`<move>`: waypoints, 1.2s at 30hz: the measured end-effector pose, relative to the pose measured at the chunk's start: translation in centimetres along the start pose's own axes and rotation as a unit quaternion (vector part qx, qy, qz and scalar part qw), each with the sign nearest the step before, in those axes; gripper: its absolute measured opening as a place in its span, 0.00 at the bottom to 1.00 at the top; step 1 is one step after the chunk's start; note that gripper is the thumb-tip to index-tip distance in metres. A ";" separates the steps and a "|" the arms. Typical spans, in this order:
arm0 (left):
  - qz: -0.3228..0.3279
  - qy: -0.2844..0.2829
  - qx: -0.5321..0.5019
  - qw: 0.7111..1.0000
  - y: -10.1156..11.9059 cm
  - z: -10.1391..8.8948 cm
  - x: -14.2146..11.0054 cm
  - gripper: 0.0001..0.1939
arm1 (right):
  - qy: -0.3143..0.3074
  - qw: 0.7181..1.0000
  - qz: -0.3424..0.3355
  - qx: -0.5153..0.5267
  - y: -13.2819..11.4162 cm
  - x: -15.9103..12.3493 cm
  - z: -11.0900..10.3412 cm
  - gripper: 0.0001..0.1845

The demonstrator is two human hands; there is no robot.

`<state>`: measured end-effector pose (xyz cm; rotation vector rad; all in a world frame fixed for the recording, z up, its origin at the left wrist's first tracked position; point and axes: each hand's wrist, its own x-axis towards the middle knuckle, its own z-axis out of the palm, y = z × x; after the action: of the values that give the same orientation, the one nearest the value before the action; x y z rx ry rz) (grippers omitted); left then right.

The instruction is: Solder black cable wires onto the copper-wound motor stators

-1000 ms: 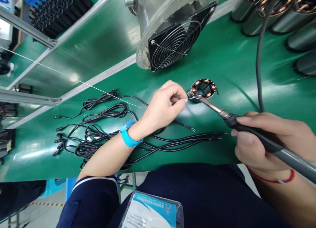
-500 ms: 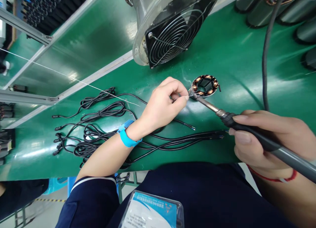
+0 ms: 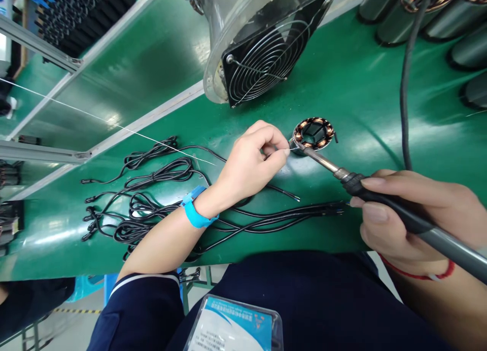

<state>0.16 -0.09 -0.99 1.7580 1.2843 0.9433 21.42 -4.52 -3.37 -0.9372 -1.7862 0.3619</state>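
My right hand (image 3: 411, 214) is wrapped round the dark handle of a soldering iron (image 3: 327, 163). The iron's tip rests at the near left rim of a motor stator (image 3: 314, 132), a ring with copper windings that stands on the bench. Just left of that rim, my left hand (image 3: 258, 155) pinches a thin silvery solder wire (image 3: 163, 142). Its short end reaches from my fingertips to the iron's tip; the rest trails off to the upper left. The exact contact spot is too small to make out. Under my left forearm lie several coiled black cables (image 3: 160, 173).
A fan with a wire guard (image 3: 266, 72) stands behind the stator. Several more stators in dark cylinders (image 3: 403, 16) stand at the back right. The iron's cord (image 3: 405, 97) hangs across the right side. A metal frame rail (image 3: 152, 112) runs along the green bench (image 3: 365, 123).
The whole view has shifted slightly. A faint wisp of smoke beside the stator has faded. Both hands keep their grips, with the iron's tip still at the stator's rim.
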 end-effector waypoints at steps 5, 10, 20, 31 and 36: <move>-0.002 0.003 0.005 1.000 0.1 0.0 0.0 0.06 | -0.024 0.999 0.006 -0.039 -0.2 1.1 -0.1 0.23; 0.022 0.008 0.011 1.000 0.0 0.0 0.1 0.05 | -0.085 0.993 0.043 -0.076 -0.1 4.0 -0.4 0.27; -0.248 -0.123 -0.201 0.940 0.5 -1.2 0.5 0.08 | -0.167 0.980 0.026 -0.109 1.3 6.1 1.5 0.19; -0.362 -0.058 -0.323 0.872 0.4 -1.9 1.2 0.10 | -0.206 0.977 -0.034 -0.048 2.5 5.1 2.6 0.30; -0.352 -0.054 -0.300 0.885 0.4 -2.0 1.3 0.08 | -0.194 0.979 -0.049 -0.039 2.3 4.8 2.4 0.28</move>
<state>-1.11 1.32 0.44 0.7557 1.2387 0.6872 19.47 0.97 -2.64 -0.8704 -2.2087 0.4371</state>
